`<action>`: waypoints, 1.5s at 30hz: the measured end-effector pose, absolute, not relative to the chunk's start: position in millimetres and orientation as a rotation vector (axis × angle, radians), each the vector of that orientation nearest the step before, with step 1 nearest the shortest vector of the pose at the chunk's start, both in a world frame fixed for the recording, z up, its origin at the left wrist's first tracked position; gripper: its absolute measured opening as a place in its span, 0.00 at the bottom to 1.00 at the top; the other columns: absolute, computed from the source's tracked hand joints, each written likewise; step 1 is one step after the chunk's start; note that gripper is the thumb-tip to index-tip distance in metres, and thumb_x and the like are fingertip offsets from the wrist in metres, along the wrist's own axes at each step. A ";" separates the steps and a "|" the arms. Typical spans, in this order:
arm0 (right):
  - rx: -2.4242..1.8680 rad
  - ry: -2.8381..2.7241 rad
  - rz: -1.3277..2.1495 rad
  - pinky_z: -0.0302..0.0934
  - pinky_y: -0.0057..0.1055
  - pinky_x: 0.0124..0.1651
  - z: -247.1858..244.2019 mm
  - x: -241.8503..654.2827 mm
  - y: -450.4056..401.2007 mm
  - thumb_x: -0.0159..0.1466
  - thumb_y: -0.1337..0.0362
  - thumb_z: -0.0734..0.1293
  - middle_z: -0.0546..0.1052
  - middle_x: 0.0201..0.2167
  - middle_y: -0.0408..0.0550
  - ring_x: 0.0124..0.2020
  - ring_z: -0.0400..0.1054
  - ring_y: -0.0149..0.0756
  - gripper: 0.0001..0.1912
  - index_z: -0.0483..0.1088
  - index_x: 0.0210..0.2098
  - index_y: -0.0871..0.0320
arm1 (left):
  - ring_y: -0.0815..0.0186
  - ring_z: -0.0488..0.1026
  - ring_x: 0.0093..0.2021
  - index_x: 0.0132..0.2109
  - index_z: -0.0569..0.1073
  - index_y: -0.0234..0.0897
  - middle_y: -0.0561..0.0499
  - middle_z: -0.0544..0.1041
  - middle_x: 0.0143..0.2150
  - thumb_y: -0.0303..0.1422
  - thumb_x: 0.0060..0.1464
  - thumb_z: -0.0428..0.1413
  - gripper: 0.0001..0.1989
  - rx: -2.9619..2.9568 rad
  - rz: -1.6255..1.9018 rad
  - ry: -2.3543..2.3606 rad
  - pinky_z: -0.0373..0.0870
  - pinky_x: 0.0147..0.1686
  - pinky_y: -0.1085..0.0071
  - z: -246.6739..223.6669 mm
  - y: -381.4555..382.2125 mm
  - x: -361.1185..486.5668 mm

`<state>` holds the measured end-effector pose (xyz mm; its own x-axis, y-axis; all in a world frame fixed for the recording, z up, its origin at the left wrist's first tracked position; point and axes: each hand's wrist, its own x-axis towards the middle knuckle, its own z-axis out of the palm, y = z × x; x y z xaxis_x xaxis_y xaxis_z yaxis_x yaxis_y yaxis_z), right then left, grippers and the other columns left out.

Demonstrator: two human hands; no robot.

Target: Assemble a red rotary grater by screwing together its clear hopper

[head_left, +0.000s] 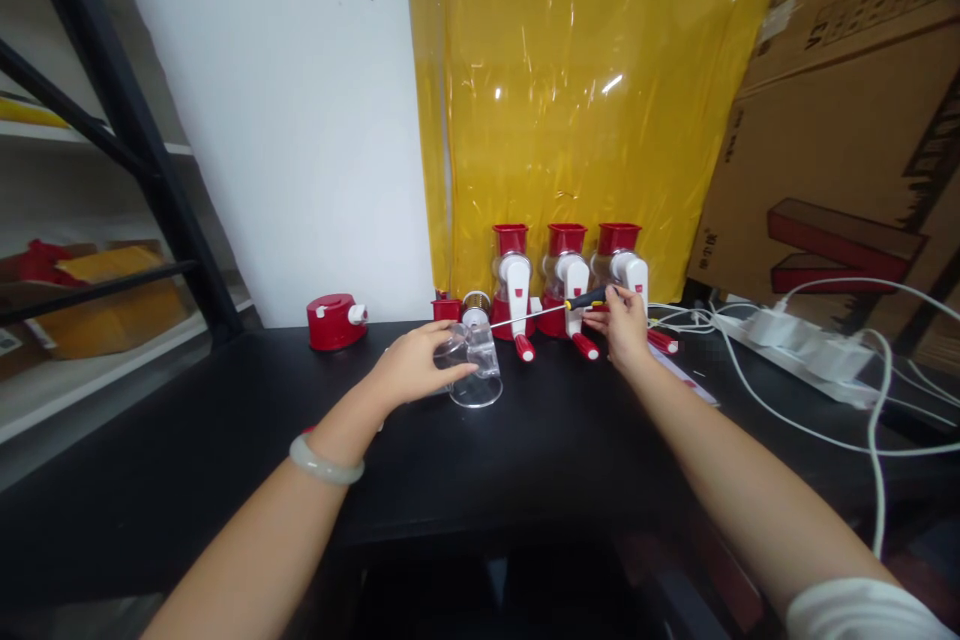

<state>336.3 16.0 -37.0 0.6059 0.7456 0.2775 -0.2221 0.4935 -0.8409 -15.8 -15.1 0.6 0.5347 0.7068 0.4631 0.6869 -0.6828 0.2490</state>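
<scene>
Holds a clear plastic body (484, 360) in the left grip (414, 360), with thumb and fingers parted by its width but closed onto it, the thumb toward the near side. Cannot tell whether fully resting on the desk (225, 430) beneath. Holds a screwdriver (586, 299) in the right grip (625, 322), clamped between thumb and fingers on the rear of its black-and-yellow handle. Points its shaft leftward from there, toward the left grip, with the tip at the clear body's upper edge — cannot tell whether touching.

Has three red-and-white crank grinders (516, 280) in a row just behind the screwdriver, crowding the space between the grips, with the rightmost partly hidden by the right grip. Just beyond the left grip, shows a metal drum (475, 303) and, beside it, a small red part (447, 310). Well to the left of that grip, shows a red base (335, 325) with a white knob.

Partly covers a printed sheet (688, 381) with the right forearm. Farther right of the right grip, shows a white power strip (806, 360) trailing loose white cables (787, 442) — then a large cardboard box (840, 140) behind.
</scene>
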 end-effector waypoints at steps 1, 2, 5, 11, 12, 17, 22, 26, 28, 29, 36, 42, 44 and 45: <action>-0.866 -0.687 0.659 0.70 0.25 0.22 -36.1 336.4 15.6 0.59 0.50 0.72 0.76 0.30 0.38 0.21 0.75 0.31 0.22 0.62 0.45 0.52 | 0.47 0.75 0.58 0.48 0.81 0.42 0.42 0.75 0.62 0.54 0.53 0.60 0.24 2.720 0.845 1.244 0.71 0.58 0.51 0.4 -15.0 -15.8; -0.871 -0.680 0.671 0.70 0.26 0.22 -35.3 336.5 15.4 0.61 0.52 0.70 0.76 0.30 0.38 0.21 0.75 0.31 0.19 0.62 0.46 0.52 | 0.47 0.75 0.58 0.48 0.81 0.42 0.42 0.74 0.62 0.55 0.53 0.60 0.24 2.722 0.841 1.248 0.71 0.58 0.51 0.2 -14.9 -15.9; -0.894 -0.680 0.684 0.70 0.24 0.22 -34.0 336.9 15.3 0.61 0.56 0.69 0.75 0.29 0.37 0.20 0.75 0.31 0.18 0.62 0.47 0.51 | 0.48 0.75 0.58 0.47 0.81 0.43 0.43 0.75 0.62 0.55 0.54 0.60 0.24 2.723 0.845 1.236 0.71 0.58 0.52 -0.5 -14.3 -16.1; -0.885 -0.673 0.636 0.65 0.20 0.19 -36.6 336.8 17.6 0.55 0.52 0.75 0.74 0.26 0.35 0.18 0.72 0.28 0.25 0.61 0.44 0.52 | 0.49 0.75 0.58 0.48 0.81 0.43 0.43 0.75 0.61 0.53 0.54 0.61 0.23 2.720 0.863 1.207 0.71 0.58 0.51 -0.1 -14.6 -15.9; -0.877 -0.675 0.624 0.64 0.20 0.19 -37.2 336.7 17.8 0.54 0.51 0.76 0.73 0.25 0.34 0.18 0.71 0.28 0.27 0.61 0.44 0.52 | 0.49 0.74 0.58 0.48 0.81 0.43 0.43 0.75 0.62 0.54 0.54 0.60 0.23 2.721 0.859 1.208 0.71 0.58 0.51 0.1 -14.8 -15.9; -0.865 -0.682 0.636 0.65 0.21 0.20 -37.2 336.4 17.3 0.57 0.50 0.73 0.72 0.23 0.34 0.17 0.70 0.27 0.23 0.63 0.45 0.52 | 0.49 0.75 0.58 0.48 0.81 0.42 0.43 0.75 0.62 0.55 0.54 0.60 0.24 2.734 0.854 1.232 0.71 0.58 0.54 0.4 -15.1 -15.8; -0.864 -0.673 0.678 0.71 0.27 0.25 -35.0 336.3 15.4 0.62 0.57 0.65 0.73 0.27 0.36 0.22 0.74 0.31 0.16 0.64 0.49 0.50 | 0.49 0.75 0.59 0.48 0.80 0.43 0.43 0.75 0.62 0.55 0.54 0.60 0.24 2.724 0.847 1.246 0.71 0.57 0.54 -0.6 -14.3 -16.1; -0.845 -0.690 0.670 0.72 0.27 0.27 -35.7 335.3 14.4 0.56 0.63 0.67 0.75 0.31 0.36 0.26 0.75 0.31 0.21 0.64 0.49 0.49 | 0.48 0.74 0.59 0.49 0.80 0.43 0.43 0.74 0.63 0.55 0.54 0.60 0.25 2.731 0.852 1.239 0.71 0.58 0.52 -0.8 -14.6 -16.0; -0.847 -0.691 0.651 0.71 0.26 0.26 -36.0 334.3 14.2 0.54 0.65 0.68 0.76 0.31 0.36 0.26 0.75 0.30 0.23 0.64 0.49 0.49 | 0.48 0.74 0.59 0.50 0.80 0.43 0.42 0.74 0.63 0.55 0.54 0.59 0.25 2.730 0.843 1.249 0.71 0.58 0.52 -0.4 -15.1 -15.8; -0.853 -0.689 0.647 0.71 0.25 0.26 -36.1 333.8 14.2 0.54 0.65 0.68 0.76 0.31 0.36 0.26 0.75 0.30 0.23 0.64 0.49 0.49 | 0.48 0.74 0.59 0.50 0.80 0.43 0.42 0.74 0.63 0.55 0.54 0.59 0.25 2.729 0.839 1.252 0.71 0.58 0.53 -0.2 -15.3 -15.7; -0.857 -0.697 0.655 0.68 0.22 0.23 -37.1 333.7 15.7 0.57 0.61 0.70 0.74 0.29 0.35 0.24 0.75 0.29 0.22 0.63 0.49 0.50 | 0.48 0.74 0.59 0.50 0.80 0.43 0.42 0.75 0.62 0.54 0.54 0.60 0.25 2.725 0.847 1.241 0.71 0.58 0.52 0.1 -15.7 -15.3; -0.858 -0.694 0.664 0.67 0.22 0.21 -37.3 334.9 17.2 0.55 0.58 0.73 0.73 0.25 0.33 0.18 0.70 0.27 0.23 0.60 0.45 0.51 | 0.48 0.74 0.59 0.49 0.80 0.42 0.42 0.74 0.63 0.54 0.55 0.60 0.25 2.728 0.838 1.235 0.71 0.58 0.53 0.9 -16.1 -15.5; -0.857 -0.689 0.671 0.69 0.24 0.22 -37.2 335.0 17.3 0.55 0.58 0.73 0.74 0.27 0.34 0.20 0.72 0.29 0.23 0.59 0.45 0.50 | 0.48 0.74 0.59 0.49 0.80 0.41 0.41 0.74 0.63 0.54 0.55 0.60 0.25 2.730 0.836 1.236 0.71 0.57 0.53 1.1 -16.1 -15.5; -0.861 -0.685 0.674 0.70 0.25 0.23 -37.2 335.2 17.2 0.56 0.58 0.72 0.74 0.28 0.35 0.21 0.73 0.30 0.22 0.59 0.45 0.50 | 0.48 0.74 0.59 0.49 0.80 0.41 0.41 0.74 0.63 0.55 0.55 0.60 0.25 2.730 0.833 1.240 0.71 0.57 0.53 1.1 -16.0 -15.5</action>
<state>335.2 17.2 -37.2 0.5989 0.7582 0.2578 -0.2464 0.4808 -0.8415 -15.5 -16.0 1.1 0.5391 0.7068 0.4581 0.6913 -0.6820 0.2387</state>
